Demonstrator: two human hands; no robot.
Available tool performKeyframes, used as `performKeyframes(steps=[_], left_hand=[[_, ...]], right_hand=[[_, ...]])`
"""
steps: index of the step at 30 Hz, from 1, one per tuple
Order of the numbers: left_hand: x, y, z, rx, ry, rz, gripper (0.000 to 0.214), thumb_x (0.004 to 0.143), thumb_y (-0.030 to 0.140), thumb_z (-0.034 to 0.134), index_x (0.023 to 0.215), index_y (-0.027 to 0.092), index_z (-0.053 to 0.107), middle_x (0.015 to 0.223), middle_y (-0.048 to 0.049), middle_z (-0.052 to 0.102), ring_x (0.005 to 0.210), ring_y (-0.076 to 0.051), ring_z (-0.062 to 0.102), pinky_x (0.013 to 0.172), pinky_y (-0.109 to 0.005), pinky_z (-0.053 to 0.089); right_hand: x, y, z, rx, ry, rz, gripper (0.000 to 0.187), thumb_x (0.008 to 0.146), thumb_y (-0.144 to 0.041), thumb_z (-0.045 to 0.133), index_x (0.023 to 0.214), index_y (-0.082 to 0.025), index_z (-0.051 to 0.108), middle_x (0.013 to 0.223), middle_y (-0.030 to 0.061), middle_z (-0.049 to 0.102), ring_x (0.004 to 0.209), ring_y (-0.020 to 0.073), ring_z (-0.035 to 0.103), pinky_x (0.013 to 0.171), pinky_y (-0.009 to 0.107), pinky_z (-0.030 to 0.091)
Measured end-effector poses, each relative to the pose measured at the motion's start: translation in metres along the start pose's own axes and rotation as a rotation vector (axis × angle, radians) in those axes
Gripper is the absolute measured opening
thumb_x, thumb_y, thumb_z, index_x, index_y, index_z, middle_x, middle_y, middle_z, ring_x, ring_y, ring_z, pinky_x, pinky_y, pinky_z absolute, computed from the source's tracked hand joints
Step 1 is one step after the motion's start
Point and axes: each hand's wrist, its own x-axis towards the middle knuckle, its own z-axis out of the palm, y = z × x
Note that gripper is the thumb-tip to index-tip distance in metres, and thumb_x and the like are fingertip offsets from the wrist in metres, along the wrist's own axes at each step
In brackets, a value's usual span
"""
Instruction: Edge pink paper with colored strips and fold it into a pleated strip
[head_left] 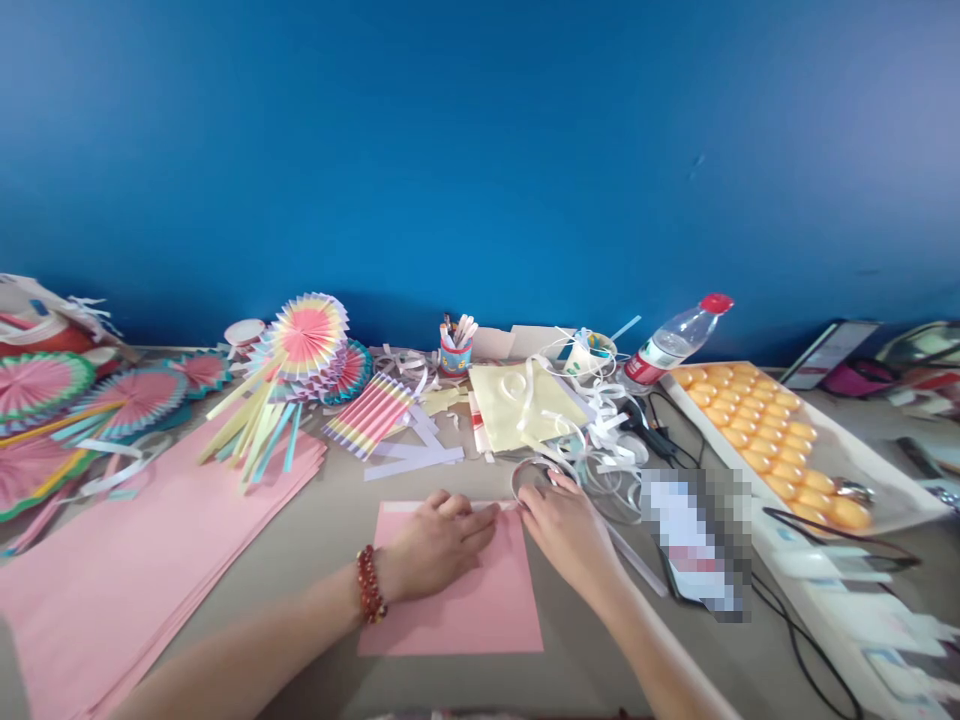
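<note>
A pink sheet of paper lies flat on the table in front of me, with a whitish strip of tape along its far edge. My left hand, a beaded bracelet at the wrist, rests on the sheet, fingers stretched toward the far right corner. At that corner my right hand has its fingers closed on a roll of tape, which stands partly hidden behind them. Curled white backing strips lie just beyond the right hand.
Large pink sheets and pleated paper rosettes lie to the left. Behind are a folded striped paper, yellow sheets and a pen cup. A bottle, a phone and a tray of orange domes occupy the right.
</note>
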Motion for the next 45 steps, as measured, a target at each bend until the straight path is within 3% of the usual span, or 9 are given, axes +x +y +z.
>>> performKeyframes(steps=[4,8,14,20,28,34,45], left_hand=[[0.007,0.004,0.007,0.023,0.052,0.028,0.027,0.099,0.03,0.046,0.119,0.015,0.057,0.128,-0.0087,0.059,0.106,-0.022,0.051,0.095,-0.036,0.037],[0.007,0.004,0.015,-0.011,0.091,0.02,0.027,0.099,0.029,0.046,0.12,0.016,0.055,0.132,-0.0071,0.057,0.112,-0.022,0.05,0.097,-0.034,0.037],[0.008,0.002,0.011,0.004,0.066,0.033,0.023,0.097,0.026,0.049,0.116,0.016,0.057,0.138,-0.0061,0.053,0.108,-0.022,0.05,0.096,-0.035,0.036],[0.014,0.001,0.002,0.049,0.05,0.074,0.018,0.094,0.032,0.056,0.103,0.018,0.061,0.141,-0.0052,0.051,0.099,-0.021,0.05,0.085,-0.036,0.039],[0.016,0.003,-0.001,0.108,0.037,0.107,0.02,0.095,0.037,0.055,0.102,0.018,0.061,0.14,-0.0055,0.051,0.097,-0.022,0.05,0.081,-0.036,0.039],[0.023,0.012,0.007,0.112,0.094,0.105,0.034,0.093,0.044,0.056,0.107,0.013,0.059,0.133,-0.0137,0.054,0.107,-0.024,0.05,0.089,-0.036,0.039],[0.024,0.013,0.012,0.064,0.078,0.073,0.036,0.09,0.048,0.06,0.103,0.015,0.06,0.132,-0.013,0.055,0.108,-0.023,0.051,0.095,-0.035,0.041]], right_hand=[[0.001,-0.005,-0.005,-0.027,0.017,0.044,0.014,0.089,-0.016,0.057,0.078,-0.022,0.062,0.061,-0.0002,0.063,0.068,0.0196,0.061,0.108,0.044,0.028],[-0.002,-0.005,-0.01,-0.008,0.015,0.083,0.018,0.09,-0.018,0.057,0.074,-0.023,0.063,0.062,-0.0008,0.064,0.074,0.0197,0.061,0.111,0.047,0.02],[-0.011,0.001,-0.005,0.071,0.028,0.08,0.01,0.089,-0.016,0.056,0.089,-0.022,0.063,0.071,-0.0004,0.066,0.082,0.0198,0.06,0.11,0.045,0.022],[-0.01,-0.001,0.0,0.044,0.092,0.065,0.014,0.09,-0.017,0.053,0.079,-0.021,0.061,0.067,-0.0003,0.062,0.079,0.0193,0.058,0.109,0.044,0.022],[-0.006,-0.007,-0.003,-0.024,0.04,0.132,0.011,0.088,-0.018,0.057,0.081,-0.023,0.065,0.067,-0.0004,0.065,0.079,0.0202,0.059,0.105,0.044,0.024],[-0.01,-0.011,-0.004,-0.039,0.011,0.185,0.015,0.09,-0.017,0.055,0.084,-0.024,0.068,0.068,0.0007,0.067,0.077,0.0205,0.061,0.103,0.044,0.024],[-0.012,-0.008,0.0,-0.031,0.027,0.171,0.015,0.092,-0.019,0.054,0.087,-0.022,0.068,0.069,0.0011,0.067,0.078,0.0205,0.061,0.103,0.043,0.025]])
